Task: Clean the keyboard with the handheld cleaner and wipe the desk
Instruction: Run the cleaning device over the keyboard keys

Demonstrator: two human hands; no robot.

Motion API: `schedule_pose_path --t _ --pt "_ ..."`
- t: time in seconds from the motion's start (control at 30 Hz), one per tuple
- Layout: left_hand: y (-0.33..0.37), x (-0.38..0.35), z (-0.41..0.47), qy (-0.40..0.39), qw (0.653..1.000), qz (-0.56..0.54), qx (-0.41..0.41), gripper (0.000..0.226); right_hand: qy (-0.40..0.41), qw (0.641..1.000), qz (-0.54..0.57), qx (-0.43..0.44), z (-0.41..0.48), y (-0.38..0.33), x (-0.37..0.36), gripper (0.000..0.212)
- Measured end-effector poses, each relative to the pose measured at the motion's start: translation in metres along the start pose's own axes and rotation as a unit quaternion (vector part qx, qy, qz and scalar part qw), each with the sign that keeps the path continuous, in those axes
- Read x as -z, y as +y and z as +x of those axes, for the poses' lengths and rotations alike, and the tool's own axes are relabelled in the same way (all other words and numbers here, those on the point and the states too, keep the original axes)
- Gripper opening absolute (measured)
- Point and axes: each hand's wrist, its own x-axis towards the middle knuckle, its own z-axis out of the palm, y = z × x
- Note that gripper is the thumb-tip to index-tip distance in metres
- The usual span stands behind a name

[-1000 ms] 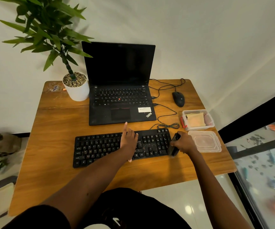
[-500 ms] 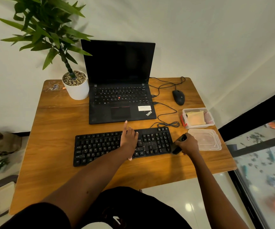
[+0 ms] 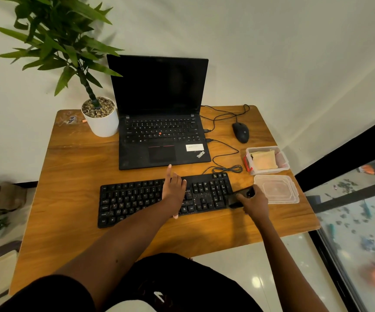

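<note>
- A wooden desk (image 3: 74,176) with rounded corners stands against a white wall.
- Far left: a white potted plant (image 3: 101,122).
- Beside it: an open black laptop (image 3: 161,136).
- Near edge: a black keyboard (image 3: 137,199), crumbs on its right half.
- Right side: a wired mouse (image 3: 241,132), a clear container (image 3: 266,160) holding a yellow cloth, and its lid (image 3: 276,188).

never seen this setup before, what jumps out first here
Two bare arms reach over a black keyboard at the near middle of the desk: the left hand lies flat on the keys, the right hand grips a dark cleaner at the crumb-speckled right end. Behind stand an open laptop with a dark screen and a leafy plant at the far left.
</note>
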Motion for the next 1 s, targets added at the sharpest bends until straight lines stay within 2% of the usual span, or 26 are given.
schedule_pose_path --t 0.1,0.23,0.33,0.47,0.6,0.73,0.87,1.0 --pt "0.0 -0.001 0.0 0.003 1.0 -0.001 0.0 0.125 -0.045 0.998 -0.027 0.015 -0.003 -0.004 -0.003 0.023" --pt "0.0 0.0 -0.001 0.002 1.0 -0.001 0.0 0.126 -0.009 0.998 -0.031 0.048 -0.001 -0.014 -0.003 0.023" --pt "0.0 -0.001 -0.001 0.001 1.0 0.0 -0.001 0.126 -0.067 0.993 -0.066 0.074 -0.006 -0.016 -0.012 0.023" --pt "0.0 -0.001 0.0 0.0 1.0 0.001 0.0 0.126 -0.003 0.997 -0.038 0.065 -0.007 -0.018 -0.014 0.022" --pt "0.001 -0.002 0.001 0.006 1.0 -0.003 0.001 0.125 -0.073 0.993 -0.048 0.083 -0.011 -0.021 -0.022 0.023" --pt "0.0 -0.002 0.001 0.005 1.0 -0.007 0.0 0.123 0.001 0.997 -0.026 0.067 -0.01 -0.022 -0.024 0.022" --pt "-0.001 -0.002 0.002 0.0 1.0 -0.006 -0.001 0.126 -0.055 0.996 -0.03 0.057 -0.01 -0.022 -0.025 0.022" --pt "0.0 -0.003 0.002 0.0 1.0 -0.002 0.0 0.127 0.026 0.999 0.001 0.022 -0.003 -0.026 -0.017 0.022"
